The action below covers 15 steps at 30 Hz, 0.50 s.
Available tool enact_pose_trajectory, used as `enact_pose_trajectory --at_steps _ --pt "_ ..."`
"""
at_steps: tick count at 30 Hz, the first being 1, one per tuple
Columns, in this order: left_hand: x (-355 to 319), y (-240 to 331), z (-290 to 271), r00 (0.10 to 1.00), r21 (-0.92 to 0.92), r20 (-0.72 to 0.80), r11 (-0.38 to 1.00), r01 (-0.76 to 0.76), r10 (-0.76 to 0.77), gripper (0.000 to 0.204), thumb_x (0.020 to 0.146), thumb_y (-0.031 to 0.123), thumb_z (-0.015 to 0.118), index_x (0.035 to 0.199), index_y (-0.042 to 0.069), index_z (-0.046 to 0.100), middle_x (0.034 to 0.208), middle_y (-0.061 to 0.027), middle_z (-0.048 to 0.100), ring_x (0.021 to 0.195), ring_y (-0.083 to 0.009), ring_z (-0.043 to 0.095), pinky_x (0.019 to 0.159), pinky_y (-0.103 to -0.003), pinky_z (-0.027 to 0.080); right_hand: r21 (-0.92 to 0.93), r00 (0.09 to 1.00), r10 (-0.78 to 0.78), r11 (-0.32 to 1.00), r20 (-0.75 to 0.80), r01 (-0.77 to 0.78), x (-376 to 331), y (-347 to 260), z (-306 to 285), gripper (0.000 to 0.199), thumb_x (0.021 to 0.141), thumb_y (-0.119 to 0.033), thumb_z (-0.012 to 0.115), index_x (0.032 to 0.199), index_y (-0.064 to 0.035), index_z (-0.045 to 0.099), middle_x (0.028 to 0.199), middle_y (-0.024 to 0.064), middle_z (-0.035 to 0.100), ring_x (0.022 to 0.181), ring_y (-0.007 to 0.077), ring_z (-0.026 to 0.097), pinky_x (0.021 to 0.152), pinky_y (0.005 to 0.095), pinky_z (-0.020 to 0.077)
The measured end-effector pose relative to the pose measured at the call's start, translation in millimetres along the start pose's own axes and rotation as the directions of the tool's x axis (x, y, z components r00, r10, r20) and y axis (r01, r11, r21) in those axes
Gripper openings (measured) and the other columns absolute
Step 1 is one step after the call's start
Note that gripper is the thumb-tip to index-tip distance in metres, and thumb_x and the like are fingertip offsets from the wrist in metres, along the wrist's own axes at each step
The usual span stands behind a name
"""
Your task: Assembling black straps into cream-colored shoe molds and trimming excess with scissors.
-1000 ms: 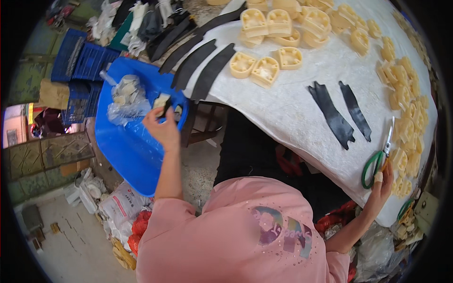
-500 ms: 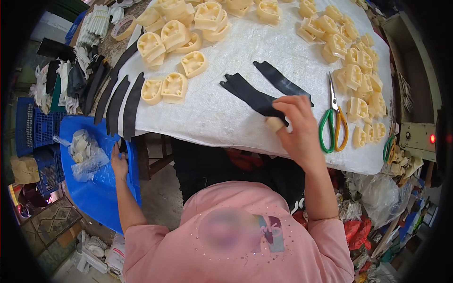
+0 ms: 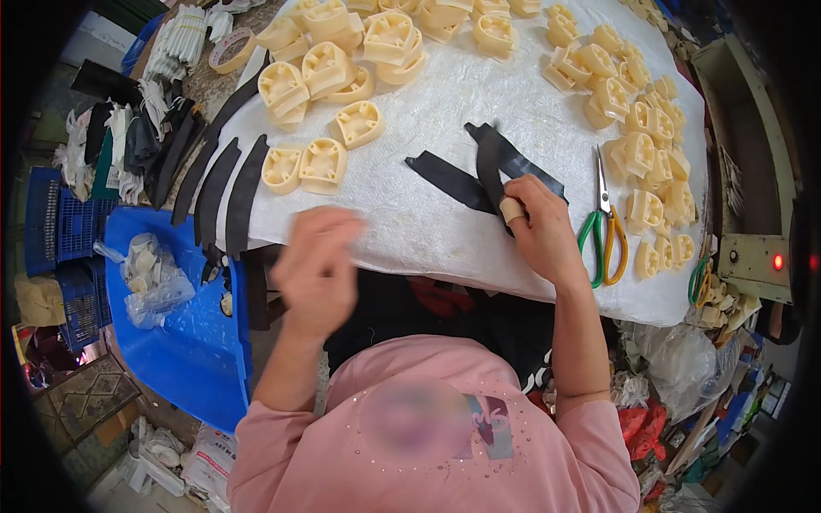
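Observation:
My right hand (image 3: 543, 229), with a tan cover on its thumb, pinches the lower end of a black strip (image 3: 488, 162). This strip stands raised above the white-covered table. Under and beside it lie two other black strips, one to the left (image 3: 446, 178) and one to the right (image 3: 530, 168). My left hand (image 3: 318, 269) is smeared by motion over the near table edge, so its fingers are unclear. Nearest to it are a pair of cream, hollow, rounded plastic pieces (image 3: 323, 166) and several black strips (image 3: 246, 192) hanging over the left edge.
Scissors (image 3: 604, 205) with green and yellow handles lie right of my right hand. Cream pieces (image 3: 641, 111) are heaped at the right and the far left. A blue plastic bin (image 3: 184, 368) with a clear bag (image 3: 154, 282) stands below the table's left edge. A tape roll (image 3: 231, 50) lies far left.
My left hand has come up from the blue bin to the table's near edge, moving right. My right hand has lifted one black strip from the others and tilted it more upright.

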<state>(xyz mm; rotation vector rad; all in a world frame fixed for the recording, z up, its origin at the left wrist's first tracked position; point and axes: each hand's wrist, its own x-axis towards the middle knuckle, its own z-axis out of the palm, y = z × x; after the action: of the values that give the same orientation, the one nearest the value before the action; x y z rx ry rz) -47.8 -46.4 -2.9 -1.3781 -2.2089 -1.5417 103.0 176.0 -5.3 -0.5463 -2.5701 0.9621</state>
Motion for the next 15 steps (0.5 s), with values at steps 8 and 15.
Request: enact_pose_trajectory --at_steps 8,15 --pt "19.5 27.5 82.1 0.889 -0.089 0.442 0.992 -0.092 0.122 0.039 0.072 0.002 0.065 0.11 0.004 0.058 0.108 -0.0136 0.058 0.097 -0.0315 0.056 0.082 -0.04 0.047 0.706 0.881 0.419 0.691 -0.219 -0.153 -21.4 -11.8 -25.7 0.006 0.088 -0.001 0.052 0.094 0.0007 0.052 0.086 0.0063 0.058 0.075 0.0126 0.058 0.064 0.0252 0.0473" --pt "10.1 43.1 64.7 0.966 -0.523 0.229 0.852 0.022 0.116 0.052 0.098 0.033 0.036 0.132 -0.007 0.038 0.131 -0.0252 0.042 0.118 -0.0348 0.047 0.1 -0.038 0.035 0.751 0.908 0.241 0.651 -0.343 0.111 -16.5 -79.0 21.1 0.011 0.085 0.0 0.056 0.093 -0.0006 0.05 0.095 0.0092 0.054 0.083 0.0146 0.055 0.073 0.0255 0.0462"
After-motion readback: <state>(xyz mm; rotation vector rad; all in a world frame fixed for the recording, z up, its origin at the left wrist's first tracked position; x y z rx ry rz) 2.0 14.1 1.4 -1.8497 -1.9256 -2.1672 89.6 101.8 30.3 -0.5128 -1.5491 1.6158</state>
